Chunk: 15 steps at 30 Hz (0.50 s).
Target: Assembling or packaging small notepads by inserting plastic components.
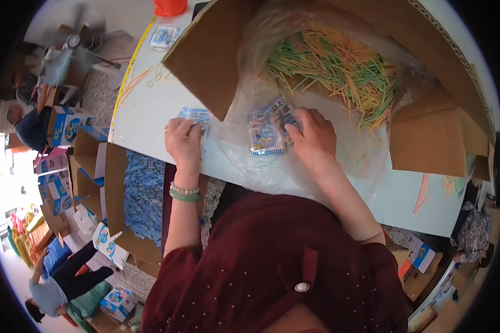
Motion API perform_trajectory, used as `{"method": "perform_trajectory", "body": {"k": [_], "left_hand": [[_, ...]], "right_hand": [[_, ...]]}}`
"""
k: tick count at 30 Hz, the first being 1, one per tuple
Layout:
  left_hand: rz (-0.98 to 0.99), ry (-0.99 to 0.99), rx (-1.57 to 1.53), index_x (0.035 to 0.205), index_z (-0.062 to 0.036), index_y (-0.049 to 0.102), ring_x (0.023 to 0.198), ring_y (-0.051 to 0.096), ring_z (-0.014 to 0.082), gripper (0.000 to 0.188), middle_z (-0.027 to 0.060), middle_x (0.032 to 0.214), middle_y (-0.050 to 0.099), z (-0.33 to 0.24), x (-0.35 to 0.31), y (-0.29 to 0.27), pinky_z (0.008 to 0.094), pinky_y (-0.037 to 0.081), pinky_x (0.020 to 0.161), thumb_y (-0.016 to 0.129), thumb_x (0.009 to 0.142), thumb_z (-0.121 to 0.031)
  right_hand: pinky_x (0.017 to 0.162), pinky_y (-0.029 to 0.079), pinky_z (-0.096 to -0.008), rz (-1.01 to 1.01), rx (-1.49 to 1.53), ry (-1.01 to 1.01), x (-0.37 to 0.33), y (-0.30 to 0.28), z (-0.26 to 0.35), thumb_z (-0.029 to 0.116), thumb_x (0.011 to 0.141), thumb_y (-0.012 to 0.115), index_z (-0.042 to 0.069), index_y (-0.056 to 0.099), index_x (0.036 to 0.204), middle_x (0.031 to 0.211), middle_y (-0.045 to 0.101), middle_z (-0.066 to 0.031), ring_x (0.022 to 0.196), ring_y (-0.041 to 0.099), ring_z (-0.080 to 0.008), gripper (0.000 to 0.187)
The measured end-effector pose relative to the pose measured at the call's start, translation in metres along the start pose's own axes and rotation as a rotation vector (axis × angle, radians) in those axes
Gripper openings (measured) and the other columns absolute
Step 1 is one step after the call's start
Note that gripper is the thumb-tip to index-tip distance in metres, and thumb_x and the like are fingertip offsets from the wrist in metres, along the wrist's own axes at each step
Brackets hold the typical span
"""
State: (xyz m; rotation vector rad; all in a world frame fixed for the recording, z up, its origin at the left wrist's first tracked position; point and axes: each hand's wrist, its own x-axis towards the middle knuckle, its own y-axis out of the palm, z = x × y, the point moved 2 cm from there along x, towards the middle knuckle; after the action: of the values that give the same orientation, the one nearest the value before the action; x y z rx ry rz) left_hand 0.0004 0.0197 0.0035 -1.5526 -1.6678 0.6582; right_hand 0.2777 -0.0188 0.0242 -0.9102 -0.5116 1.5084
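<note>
Small flat blue-and-white printed packets (pixel 266 139) lie in a loose cluster on clear plastic at the middle of the table. My right hand (pixel 316 141) is at the right side of this cluster, its thumb and fingers closed on a packet's edge. To the left, by the box flap, my left hand (pixel 183 144) has its fingers curled over another blue packet (pixel 194 114), pinching its near edge. Beyond the right hand, many thin green, yellow and pink sticks (pixel 339 72) lie heaped in a clear plastic bag (pixel 255 33).
An open cardboard box (pixel 205 55) on its side surrounds the bag on the white table (pixel 144 116). Further left are another packet (pixel 165 38) and rubber bands (pixel 150 83). A carton of blue packets (pixel 143 194) stands below the table's left edge. Other people work around the room.
</note>
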Motion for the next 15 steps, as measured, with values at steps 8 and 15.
{"method": "perform_trajectory", "body": {"k": [8, 15], "left_hand": [[-0.434, 0.351, 0.132, 0.095, -0.0035, 0.067, 0.083, 0.057, 0.0262, 0.025, 0.0131, 0.096, 0.058, -0.054, -0.016, -0.003, 0.0368, 0.044, 0.07, 0.072, 0.072, -0.009], [-0.059, 0.51, -0.184, 0.083, -0.0054, 0.066, 0.069, 0.058, 0.0251, 0.013, 0.0092, 0.09, 0.061, -0.103, -0.034, 0.032, 0.035, 0.047, 0.06, 0.07, 0.07, -0.003]], "right_hand": [[0.084, 0.039, -0.041, -0.14, -0.23, 0.013, 0.02, 0.009, -0.018, 0.025, 0.072, 0.072, 0.01, 0.057, 0.093, 0.098, 0.054, -0.0073, 0.098, 0.051, -0.0282, 0.03], [0.083, 0.039, -0.0412, -0.505, -0.293, -0.175, 0.019, 0.004, -0.003, 0.023, 0.069, 0.072, 0.008, 0.059, 0.078, 0.1, 0.054, -0.0066, 0.098, 0.05, -0.0292, 0.021]]}}
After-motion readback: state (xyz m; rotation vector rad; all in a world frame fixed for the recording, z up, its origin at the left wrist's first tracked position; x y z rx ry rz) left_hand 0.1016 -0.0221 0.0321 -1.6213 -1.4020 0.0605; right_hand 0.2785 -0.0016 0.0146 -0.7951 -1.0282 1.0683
